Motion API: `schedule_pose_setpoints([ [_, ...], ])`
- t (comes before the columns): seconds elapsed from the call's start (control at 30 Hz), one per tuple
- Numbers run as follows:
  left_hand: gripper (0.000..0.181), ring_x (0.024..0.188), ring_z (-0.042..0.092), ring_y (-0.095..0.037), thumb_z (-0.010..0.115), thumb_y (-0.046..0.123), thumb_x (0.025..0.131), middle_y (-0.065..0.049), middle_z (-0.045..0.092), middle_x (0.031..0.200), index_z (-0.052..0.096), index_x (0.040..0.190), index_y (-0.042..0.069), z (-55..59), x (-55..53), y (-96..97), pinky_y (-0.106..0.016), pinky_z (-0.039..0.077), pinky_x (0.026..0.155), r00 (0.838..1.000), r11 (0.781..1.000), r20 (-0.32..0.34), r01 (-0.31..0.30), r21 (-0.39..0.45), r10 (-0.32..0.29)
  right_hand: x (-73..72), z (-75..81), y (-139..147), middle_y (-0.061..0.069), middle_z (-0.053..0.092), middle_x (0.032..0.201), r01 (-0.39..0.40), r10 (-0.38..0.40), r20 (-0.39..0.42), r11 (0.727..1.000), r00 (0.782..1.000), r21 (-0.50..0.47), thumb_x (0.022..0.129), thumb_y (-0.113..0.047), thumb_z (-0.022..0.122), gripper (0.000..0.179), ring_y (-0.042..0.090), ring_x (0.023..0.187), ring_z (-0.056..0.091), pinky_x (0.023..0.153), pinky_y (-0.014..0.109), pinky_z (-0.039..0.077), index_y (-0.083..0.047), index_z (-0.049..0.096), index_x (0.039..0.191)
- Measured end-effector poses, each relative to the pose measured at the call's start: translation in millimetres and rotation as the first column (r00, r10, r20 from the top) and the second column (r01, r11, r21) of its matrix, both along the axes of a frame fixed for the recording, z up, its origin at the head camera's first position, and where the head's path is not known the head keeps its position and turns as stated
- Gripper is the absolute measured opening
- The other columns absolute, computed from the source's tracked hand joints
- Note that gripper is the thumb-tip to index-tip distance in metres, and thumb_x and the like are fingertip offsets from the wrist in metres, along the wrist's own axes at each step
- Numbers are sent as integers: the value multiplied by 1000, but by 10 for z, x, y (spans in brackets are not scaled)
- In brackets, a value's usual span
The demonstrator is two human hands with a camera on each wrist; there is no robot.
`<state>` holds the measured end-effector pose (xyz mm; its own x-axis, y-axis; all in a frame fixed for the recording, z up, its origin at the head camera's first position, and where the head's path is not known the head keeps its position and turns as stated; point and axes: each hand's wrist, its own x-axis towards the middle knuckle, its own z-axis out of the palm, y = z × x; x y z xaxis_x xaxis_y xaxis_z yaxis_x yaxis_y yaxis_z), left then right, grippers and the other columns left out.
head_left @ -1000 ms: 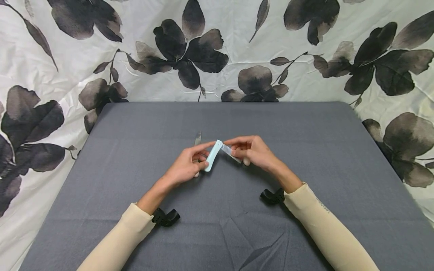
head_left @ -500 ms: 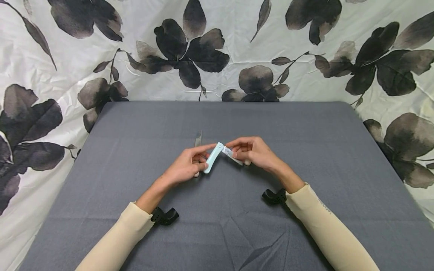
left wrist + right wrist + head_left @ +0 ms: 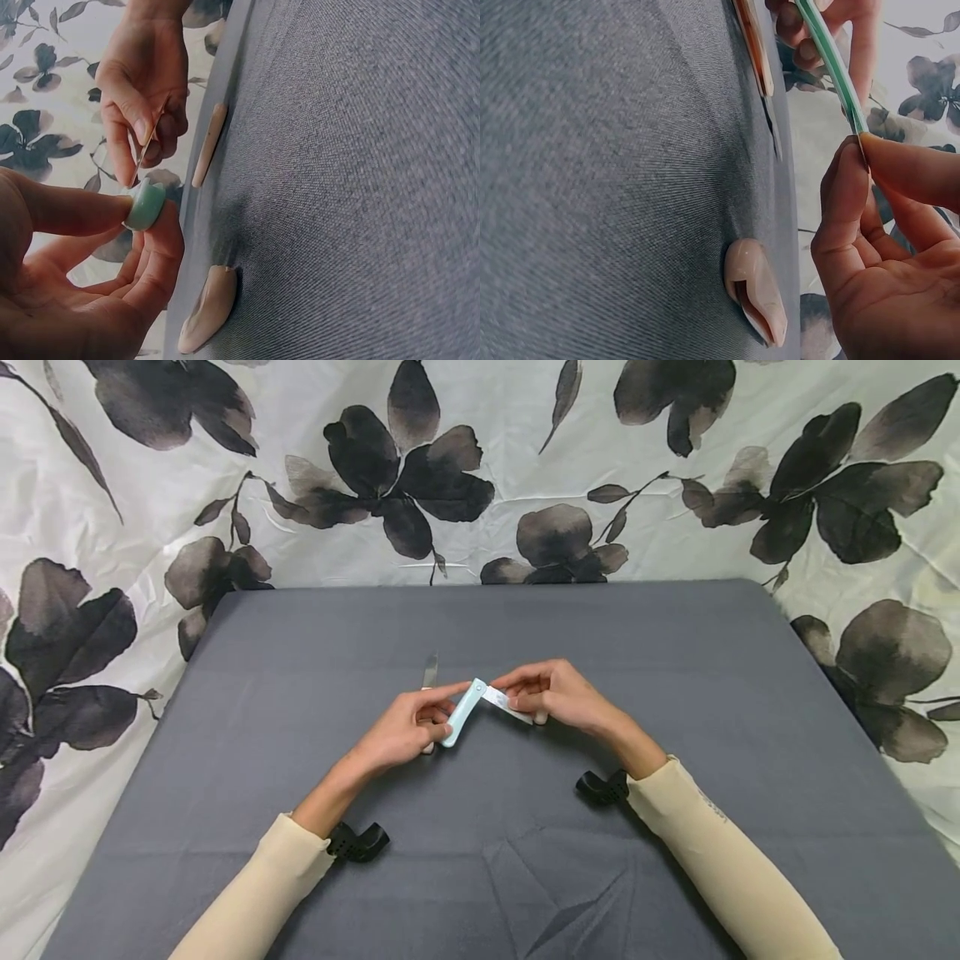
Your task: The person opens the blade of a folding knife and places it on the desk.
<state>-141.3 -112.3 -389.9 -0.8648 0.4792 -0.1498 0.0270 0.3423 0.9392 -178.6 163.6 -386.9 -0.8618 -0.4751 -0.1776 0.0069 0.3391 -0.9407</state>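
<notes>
My left hand (image 3: 399,727) pinches the mint-green handle (image 3: 462,713) of a folding knife, thumb low on it and index finger reaching to the pivot end. From that pivot the pale, flat blade (image 3: 498,698) slants down to the right, folded out at an angle. My right hand (image 3: 567,697) pinches this blade between thumb and index finger, as the right wrist view also shows at the blade (image 3: 863,142). Both hands hold the knife above the table. In the left wrist view the handle's rounded end (image 3: 145,207) sits between left thumb and fingers.
A second knife, its metal blade (image 3: 430,668) pointing away, lies beside my left hand, its beige handle (image 3: 210,309) partly hidden from above. Under my right hand lies a slotted beige handle-like piece (image 3: 754,291). Grey cloth (image 3: 480,877) covers the table; a floral sheet (image 3: 300,552) hangs behind.
The knife's pivot end has dipped slightly and the blade lies a little flatter. Both hands keep their pinch. The whole head view has shifted a bit.
</notes>
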Motion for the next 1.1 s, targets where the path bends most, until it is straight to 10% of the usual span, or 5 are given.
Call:
schedule_pose_setpoints([
  [1.1,64,86,62,-17,60,-4,92,-17,68,110,53,154,12,28,13,-65,-26,50,76,984,984,-51,166,-66,-169,15,-31,87,10,74,96,-135,135,0,991,991,6,93,4,64,35,9,78,63,69,25,51,-2,74,126],
])
